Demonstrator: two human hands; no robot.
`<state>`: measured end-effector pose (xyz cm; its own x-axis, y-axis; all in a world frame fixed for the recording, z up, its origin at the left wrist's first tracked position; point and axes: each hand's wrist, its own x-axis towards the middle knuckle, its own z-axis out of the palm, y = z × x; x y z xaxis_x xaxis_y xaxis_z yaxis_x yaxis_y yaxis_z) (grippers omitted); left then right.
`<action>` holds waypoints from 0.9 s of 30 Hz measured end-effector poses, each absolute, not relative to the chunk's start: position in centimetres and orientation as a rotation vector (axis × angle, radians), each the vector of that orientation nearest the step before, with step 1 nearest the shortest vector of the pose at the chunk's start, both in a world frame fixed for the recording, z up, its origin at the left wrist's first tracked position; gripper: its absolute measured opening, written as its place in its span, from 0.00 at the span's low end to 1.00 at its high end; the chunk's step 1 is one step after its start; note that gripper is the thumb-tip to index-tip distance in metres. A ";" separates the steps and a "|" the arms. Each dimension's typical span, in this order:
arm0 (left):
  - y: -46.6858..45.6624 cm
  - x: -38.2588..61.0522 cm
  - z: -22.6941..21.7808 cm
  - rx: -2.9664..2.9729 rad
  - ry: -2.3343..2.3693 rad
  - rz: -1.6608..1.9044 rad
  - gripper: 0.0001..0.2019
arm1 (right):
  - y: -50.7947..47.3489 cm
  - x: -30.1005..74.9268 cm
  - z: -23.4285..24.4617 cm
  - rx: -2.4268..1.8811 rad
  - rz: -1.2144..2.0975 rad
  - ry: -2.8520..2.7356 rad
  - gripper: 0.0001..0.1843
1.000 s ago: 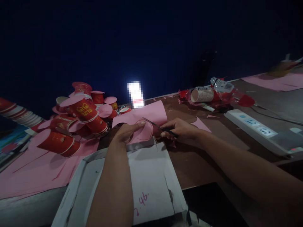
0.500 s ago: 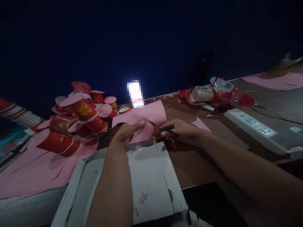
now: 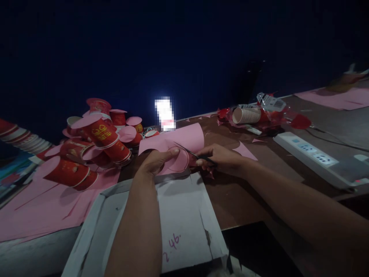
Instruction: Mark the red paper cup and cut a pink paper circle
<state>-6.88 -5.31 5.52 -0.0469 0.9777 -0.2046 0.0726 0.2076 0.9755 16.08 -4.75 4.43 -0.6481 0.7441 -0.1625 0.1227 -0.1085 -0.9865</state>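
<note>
Between thumb and fingers, my left hand (image 3: 157, 161) pinches a curled sheet of pink paper (image 3: 188, 137) that carries a drawn circle. My right hand (image 3: 216, 157) is closed round the dark handles of a pair of scissors (image 3: 184, 148). Their blades lie at the paper, by the right side of the circle; how far they are apart is hard to see. Below my hands is a white cardboard box (image 3: 184, 207) with handwriting on it. My left forearm crosses over this box.
At left, red paper cups (image 3: 102, 132) with pink discs are piled near pink sheets (image 3: 37, 207). A bright pixelated patch (image 3: 165, 113) stands behind the paper. To the right are bagged paper cups (image 3: 246, 115), pink scraps (image 3: 245, 151) and a white power strip (image 3: 309, 156).
The pink paper has shifted slightly to the right in my left hand. My right hand and the scissors have barely moved.
</note>
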 end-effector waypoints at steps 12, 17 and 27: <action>-5.2 -7.1 5.2 1.100 1.295 1.047 0.26 | -4.8 16.0 4.5 -0.968 1.800 -1.702 0.23; -5.3 -7.1 5.5 1.102 1.350 1.039 0.25 | -5.1 15.9 5.0 -0.952 1.831 -1.682 0.23; -5.3 -7.1 5.5 1.065 1.311 1.013 0.24 | -5.0 16.0 4.8 -0.952 1.863 -1.647 0.24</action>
